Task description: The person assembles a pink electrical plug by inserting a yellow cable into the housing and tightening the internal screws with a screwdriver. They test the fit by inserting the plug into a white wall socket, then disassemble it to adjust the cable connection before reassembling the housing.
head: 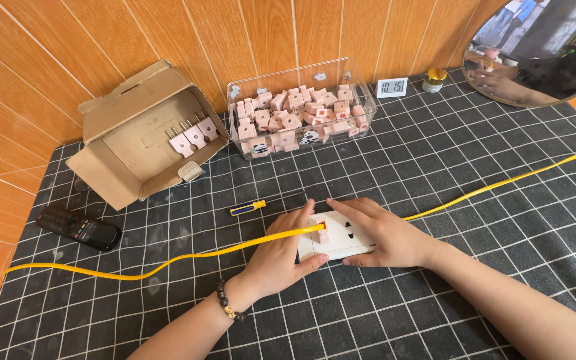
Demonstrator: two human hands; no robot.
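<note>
Pink plug seated on the white socket plate, both your hands on it.

The small pink plastic plug [323, 230] on the yellow cord [188, 255] looks light and rigid, so pinch its body, not the limp cord. The white rectangular socket plate [337, 241] is smooth and likely to slide. Your left hand [281, 257] curls half-closed, thumb under the plate edge, fingers at the plug; your right hand [383, 233] lies flat, pressing the plate. The surface [475, 200] is a dark grid cloth, soft. Around: clear plastic box [301, 107] of pink plugs, cardboard box [141, 137], small yellow-and-blue screwdriver [248, 208], black remote [79, 228]. Orange wood-panel wall [68, 40] behind.
</note>
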